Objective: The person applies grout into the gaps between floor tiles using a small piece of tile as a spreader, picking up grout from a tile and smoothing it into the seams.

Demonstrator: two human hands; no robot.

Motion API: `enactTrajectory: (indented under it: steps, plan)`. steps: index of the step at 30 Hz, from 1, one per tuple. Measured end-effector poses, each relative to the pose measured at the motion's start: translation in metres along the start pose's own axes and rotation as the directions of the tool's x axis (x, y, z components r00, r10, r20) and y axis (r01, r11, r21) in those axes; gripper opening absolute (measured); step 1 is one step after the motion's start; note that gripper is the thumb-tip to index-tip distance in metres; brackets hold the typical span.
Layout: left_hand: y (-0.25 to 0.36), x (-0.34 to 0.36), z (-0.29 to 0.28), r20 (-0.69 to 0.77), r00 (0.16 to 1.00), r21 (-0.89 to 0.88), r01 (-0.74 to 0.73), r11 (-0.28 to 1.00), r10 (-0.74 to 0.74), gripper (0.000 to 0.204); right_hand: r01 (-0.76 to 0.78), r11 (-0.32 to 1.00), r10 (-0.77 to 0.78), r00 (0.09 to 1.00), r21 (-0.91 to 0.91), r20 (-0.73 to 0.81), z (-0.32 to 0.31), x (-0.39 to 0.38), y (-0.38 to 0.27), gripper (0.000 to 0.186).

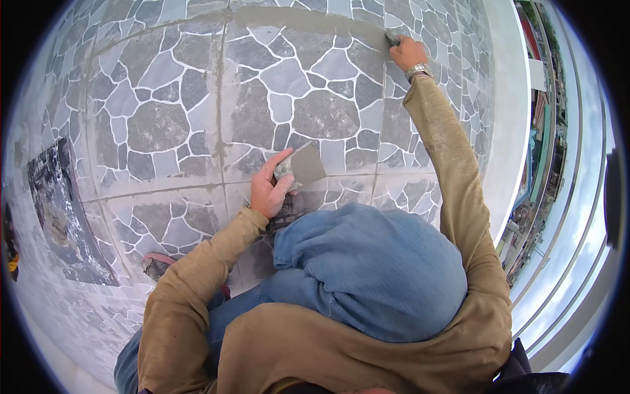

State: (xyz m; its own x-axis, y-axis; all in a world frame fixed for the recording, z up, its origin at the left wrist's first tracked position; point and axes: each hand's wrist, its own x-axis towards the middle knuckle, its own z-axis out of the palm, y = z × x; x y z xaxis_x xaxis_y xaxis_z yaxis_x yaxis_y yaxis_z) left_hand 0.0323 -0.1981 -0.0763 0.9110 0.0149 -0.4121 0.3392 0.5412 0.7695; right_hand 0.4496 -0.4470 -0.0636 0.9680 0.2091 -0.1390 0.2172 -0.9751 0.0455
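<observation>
My left hand [272, 184] grips a smudged scraper-like tool with a flat, grey-coated square blade [306, 164], held over a tile joint at the centre. My right hand [408, 54], wearing a metal wristwatch [418, 70], reaches to the upper right with its fingers closed on a small dark tool [393, 38], at the end of a grey smear of grout [321, 21]. Around both hands are square tiles [325, 118] patterned like irregular grey stones with white lines, divided by grey joints.
A stained dark sheet [56, 197] lies at the left. My bent knee [374, 269] fills the lower middle, near my sandalled foot [157, 266]. At the right is a white ledge [506, 164], with railings, rooftops and sky beyond.
</observation>
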Motion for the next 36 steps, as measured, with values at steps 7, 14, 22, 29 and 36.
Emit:
enactTrajectory:
  steps: [7, 14, 22, 29, 36]
  plan:
    - [-0.001, 0.003, 0.002, -0.006, 1.000, 0.043, -0.012, 0.999, 0.012, 0.053, 0.227, 0.946, -0.237, 0.971, 0.230, 0.017, -0.015, -0.038, -0.124, 0.036]
    - [0.056, 0.038, -0.032, -0.139, 0.967, -0.530, 0.109, 0.841, -0.213, 0.041, 0.279, 0.359, -0.411, 0.904, 0.891, -0.118, -0.088, -0.161, -0.171, 0.059]
    - [0.104, 0.041, -0.033, -0.081, 0.991, -0.453, 0.059, 0.890, -0.107, 0.042, 0.763, 0.338, -0.721, 0.586, 0.550, -0.370, -0.070, -0.181, -0.160, 0.071]
    - [0.109, 0.039, -0.031, -0.190, 0.975, -0.325, -0.170, 0.930, 0.112, 0.043, 0.318, 0.813, -0.270, 0.948, 0.487, -0.169, -0.043, -0.085, -0.041, 0.051]
    - [0.009, 0.001, -0.010, -0.108, 0.989, -0.116, 0.085, 0.990, -0.097, 0.042, 0.125, 0.991, -0.122, 0.991, 0.049, -0.059, -0.015, 0.041, 0.051, 0.044]
